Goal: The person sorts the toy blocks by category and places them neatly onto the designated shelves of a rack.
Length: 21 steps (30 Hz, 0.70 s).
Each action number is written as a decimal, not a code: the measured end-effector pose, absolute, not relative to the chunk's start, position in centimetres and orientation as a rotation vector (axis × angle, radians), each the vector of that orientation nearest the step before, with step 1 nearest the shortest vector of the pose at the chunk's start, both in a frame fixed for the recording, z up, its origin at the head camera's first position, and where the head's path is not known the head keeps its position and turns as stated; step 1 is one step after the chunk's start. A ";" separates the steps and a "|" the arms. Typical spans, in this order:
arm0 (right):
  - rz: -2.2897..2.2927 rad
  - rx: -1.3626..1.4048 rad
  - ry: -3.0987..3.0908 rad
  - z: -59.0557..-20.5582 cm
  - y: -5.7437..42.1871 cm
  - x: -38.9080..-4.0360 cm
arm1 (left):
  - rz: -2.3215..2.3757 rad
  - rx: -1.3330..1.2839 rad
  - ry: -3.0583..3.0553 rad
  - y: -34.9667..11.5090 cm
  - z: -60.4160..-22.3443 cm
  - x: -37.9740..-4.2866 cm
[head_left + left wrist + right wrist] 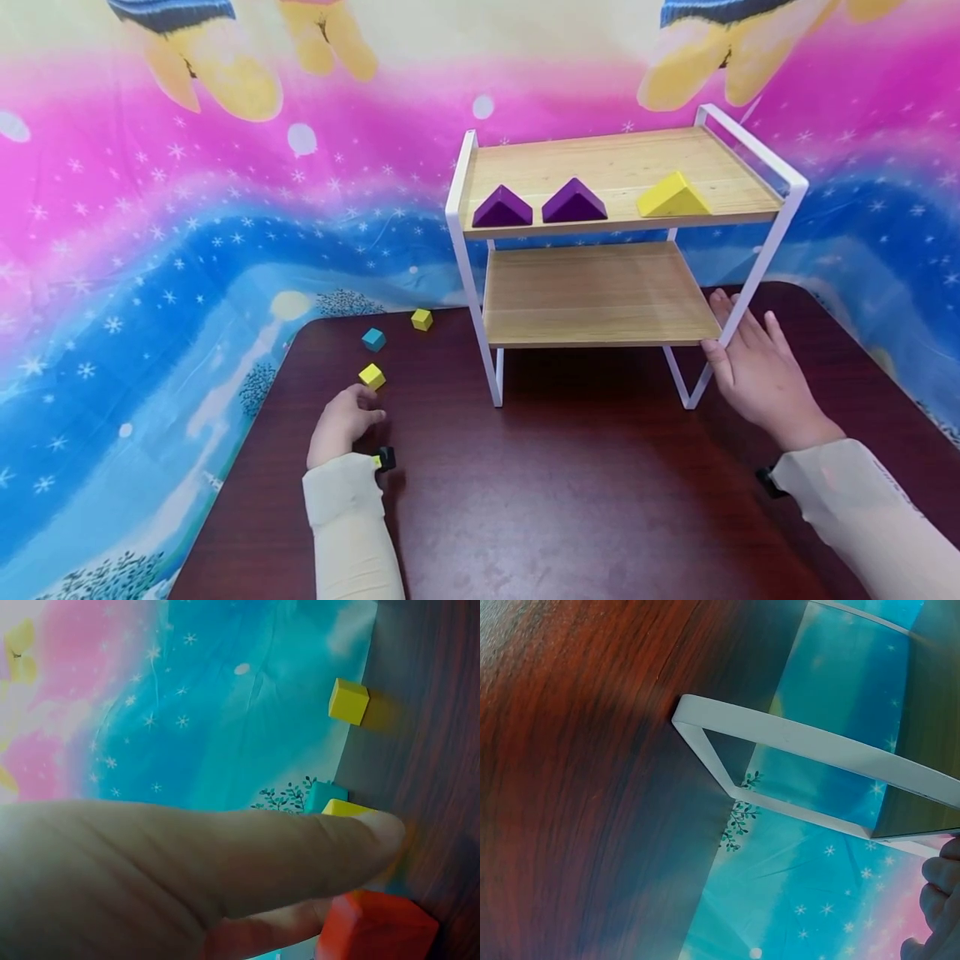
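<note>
On the left of the table, my left hand (347,423) hovers low beside a yellow cube (372,377). Its thumb stands apart from the other fingers. Close to those fingers in the left wrist view is a red block (379,926), which the hand hides in the head view. My right hand (772,387) holds the front right leg of a two-tier shelf (592,292), thumb at the front and fingers behind the white post. At the right wrist view's edge, its fingers (941,889) lie by the shelf board. Two purple triangular blocks (502,207) and a yellow one (675,196) stand on the top tier.
A teal cube (373,339) and another yellow cube (422,320) lie at the table's back left. The dark wooden table (555,500) meets a colourful patterned cloth (187,250) behind and at the sides. White side rails rise above the top tier.
</note>
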State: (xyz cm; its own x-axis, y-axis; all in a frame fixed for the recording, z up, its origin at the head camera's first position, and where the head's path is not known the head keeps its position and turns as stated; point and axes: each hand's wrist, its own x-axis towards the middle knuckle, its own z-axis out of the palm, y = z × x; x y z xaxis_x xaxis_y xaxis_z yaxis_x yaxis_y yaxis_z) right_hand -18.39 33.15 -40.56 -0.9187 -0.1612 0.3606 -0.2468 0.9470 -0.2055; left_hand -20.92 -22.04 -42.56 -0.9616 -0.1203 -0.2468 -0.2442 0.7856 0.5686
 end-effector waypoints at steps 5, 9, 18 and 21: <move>0.364 0.307 -2.748 -40.6 33.1 -18.5 | 0.911 -0.299 2.774 -22.2 -42.6 -20.8; 0.377 0.309 -2.744 -40.6 33.1 -18.5 | 0.892 -0.291 2.776 -22.3 -42.8 -20.8; 0.386 0.298 -2.746 -40.7 33.1 -18.4 | 0.917 -0.321 2.761 -22.7 -42.8 -20.5; 0.387 0.292 -2.750 -40.7 33.1 -18.4 | 0.928 -0.359 2.741 -22.7 -42.8 -20.4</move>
State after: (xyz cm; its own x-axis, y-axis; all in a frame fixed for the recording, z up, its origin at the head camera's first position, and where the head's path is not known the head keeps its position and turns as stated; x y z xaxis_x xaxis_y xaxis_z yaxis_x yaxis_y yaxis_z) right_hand -18.42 33.07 -40.69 -0.9184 -0.1521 0.3653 -0.2471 0.9415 -0.2291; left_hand -20.36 -22.74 -42.76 -0.9447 -0.1575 -0.2876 -0.2999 0.7701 0.5631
